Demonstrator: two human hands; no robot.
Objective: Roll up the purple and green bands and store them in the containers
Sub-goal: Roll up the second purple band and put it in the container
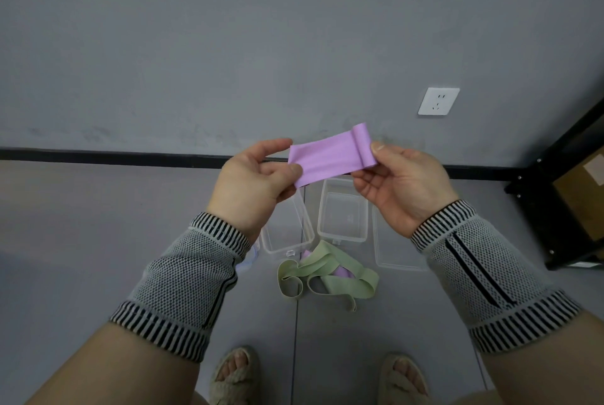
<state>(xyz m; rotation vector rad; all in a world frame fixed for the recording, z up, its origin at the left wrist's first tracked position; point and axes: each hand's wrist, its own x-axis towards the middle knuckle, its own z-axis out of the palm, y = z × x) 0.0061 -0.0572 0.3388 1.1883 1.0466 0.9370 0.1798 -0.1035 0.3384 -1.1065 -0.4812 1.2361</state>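
A grey wall with a black skirting strip meets a grey tiled floor; a white wall socket (pixel 438 101) sits at two o'clock and a black metal shelf frame (pixel 555 208) at three o'clock is cut off by the edge. No writing can be read anywhere. The left hand (pixel 253 185) pinches one end of a flat purple elastic band (pixel 330 156) between thumb and fingers, and the right hand (pixel 400 188) pinches the other end, where a small roll has formed. Below the hands stand clear plastic containers (pixel 342 211), partly hidden. At six o'clock lie tangled pale green elastic bands (pixel 330 274), covering another purple band.
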